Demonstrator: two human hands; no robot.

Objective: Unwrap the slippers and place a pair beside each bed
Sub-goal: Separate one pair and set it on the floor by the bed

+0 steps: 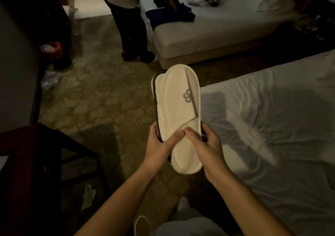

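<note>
Patterned carpet [94, 98] covers floor. Second person [126, 18] stands at foot of far mattress, hand on dark folded clothes [168, 15]. Dark wooden furniture [32, 172] at lower left. Crumpled clear plastic [49, 79] on carpet by left wall; red object [54, 50] just beyond it.

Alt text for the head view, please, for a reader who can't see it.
Both hands, left hand and right hand, hold a flat stacked pair of white cloth slippers above patterned carpet, beside a white-sheeted bed.
</note>
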